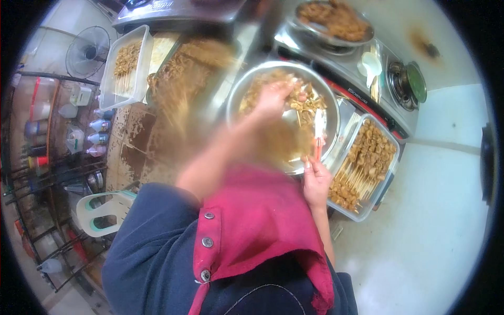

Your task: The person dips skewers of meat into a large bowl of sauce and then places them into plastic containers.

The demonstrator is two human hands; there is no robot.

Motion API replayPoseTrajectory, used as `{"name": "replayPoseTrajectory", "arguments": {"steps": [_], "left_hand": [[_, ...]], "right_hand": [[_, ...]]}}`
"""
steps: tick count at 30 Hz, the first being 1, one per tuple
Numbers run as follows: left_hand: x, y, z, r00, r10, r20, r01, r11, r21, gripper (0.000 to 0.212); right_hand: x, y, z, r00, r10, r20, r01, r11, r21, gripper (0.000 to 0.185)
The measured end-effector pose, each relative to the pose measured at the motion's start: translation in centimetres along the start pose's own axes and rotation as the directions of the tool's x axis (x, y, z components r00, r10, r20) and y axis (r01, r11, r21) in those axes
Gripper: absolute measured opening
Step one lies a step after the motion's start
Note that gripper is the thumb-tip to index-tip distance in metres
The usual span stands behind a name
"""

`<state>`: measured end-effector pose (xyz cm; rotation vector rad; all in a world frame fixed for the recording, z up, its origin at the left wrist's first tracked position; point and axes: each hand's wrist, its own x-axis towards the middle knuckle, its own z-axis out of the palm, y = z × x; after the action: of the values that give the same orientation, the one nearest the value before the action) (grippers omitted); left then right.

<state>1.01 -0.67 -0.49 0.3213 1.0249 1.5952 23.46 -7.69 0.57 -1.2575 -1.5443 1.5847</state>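
Observation:
In front of me is a wide stainless steel bowl holding pieces of seasoned meat. My left hand reaches into its far half, fingers bent among the meat; whether they grip a piece cannot be made out. At the near right rim, my right hand pinches the end of a thin bamboo skewer, most of which is lost in blur. A knife with an orange handle lies inside the bowl, just beyond the right fingers.
Right of the bowl, a plastic tub holds rows of skewered meat. A gas stove carries a pan of meat and a white ladle. At left are blurred piled skewers, another tub, a fan and a plastic chair.

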Motion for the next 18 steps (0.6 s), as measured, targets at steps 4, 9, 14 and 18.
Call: {"name": "replayPoseTrajectory", "arguments": {"steps": [4, 9, 14, 18], "left_hand": [[0.1, 0.4, -0.9, 1.000, 0.004, 0.015, -0.006, 0.990, 0.142, 0.024], [0.1, 0.4, -1.2, 0.998, -0.005, 0.059, 0.004, 1.000, 0.016, 0.023], [-0.5, 1.4, -0.9, 0.997, -0.037, 0.068, 0.044, 0.993, -0.110, 0.023], [-0.7, 1.4, -1.0, 0.993, -0.067, 0.093, 0.079, 0.988, -0.132, 0.025]], "right_hand": [[0.0, -0.2, -0.1, 0.998, 0.055, 0.031, -0.055, 0.998, 0.009, 0.022], [0.7, -1.1, 0.8, 0.993, 0.020, 0.118, -0.034, 0.993, 0.113, 0.022], [0.9, -2.4, 1.3, 0.973, 0.162, 0.166, -0.199, 0.951, 0.236, 0.024], [1.3, -3.6, 1.8, 0.946, 0.238, 0.220, -0.286, 0.932, 0.222, 0.023]]}}
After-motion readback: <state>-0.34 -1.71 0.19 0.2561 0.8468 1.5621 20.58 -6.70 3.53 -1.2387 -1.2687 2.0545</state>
